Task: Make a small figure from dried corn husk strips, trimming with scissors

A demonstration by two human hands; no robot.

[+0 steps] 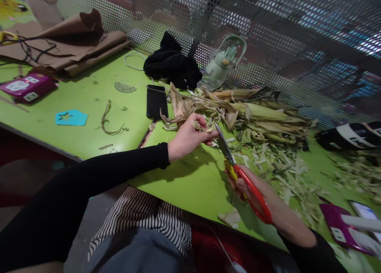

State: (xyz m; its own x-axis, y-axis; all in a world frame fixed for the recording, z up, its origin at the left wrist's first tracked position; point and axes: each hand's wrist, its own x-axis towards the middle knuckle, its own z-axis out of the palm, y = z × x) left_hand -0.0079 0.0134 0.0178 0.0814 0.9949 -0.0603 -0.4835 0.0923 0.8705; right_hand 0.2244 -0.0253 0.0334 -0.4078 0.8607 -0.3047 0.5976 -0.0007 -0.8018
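Observation:
My left hand (188, 137) is closed on a strip of dried corn husk (205, 126), pinching it above the green table (89, 102). My right hand (262, 201) grips red-handled scissors (238, 171); their blades point up and left and meet the husk strip at my left fingertips. A pile of dry corn husks and cobs (247, 112) lies just beyond both hands. Cut husk scraps (285, 173) are scattered to the right of the scissors.
A black phone (156, 102) lies left of the husks. Behind it are a black cloth (171, 62) and a pale green bottle (222, 64) against a perforated metal screen. Brown paper (71, 46), a purple power strip (26, 86) and a blue cutout (71, 117) sit at left.

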